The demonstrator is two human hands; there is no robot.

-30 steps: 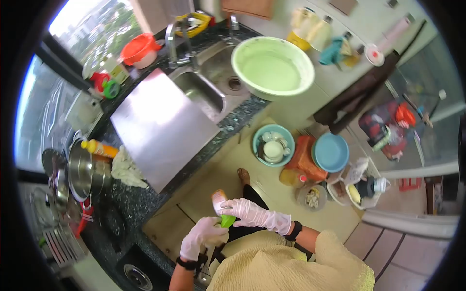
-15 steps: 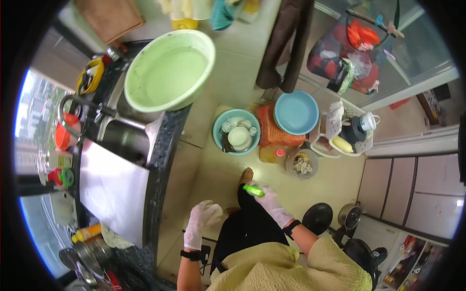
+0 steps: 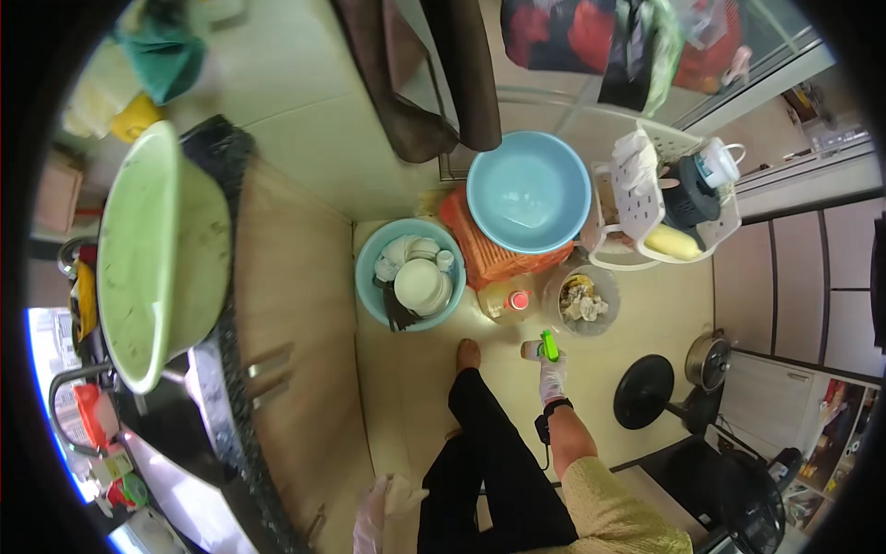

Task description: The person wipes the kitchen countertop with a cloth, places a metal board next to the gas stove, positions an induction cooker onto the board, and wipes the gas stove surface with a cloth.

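My right hand, in a translucent white glove, is closed around a small bright green object whose kind I cannot make out. A short brownish-white piece juts out beside it, perhaps part of the same thing. This hand is over the floor, near a clear tub of scraps and a bottle of yellowish liquid with a red cap. My gloved left hand is low at the bottom edge, left of my black trousers. Its fingers are blurred, and I see no clear object in them.
A teal basin of bowls stands on the floor beside a blue basin on an orange crate. A white basket is behind. At left, a green basin rests at the counter. A black lid is right.
The view has swung right and closer to the floor items. My right hand has moved right with the green object, now upright. My left hand has dropped toward the bottom edge.
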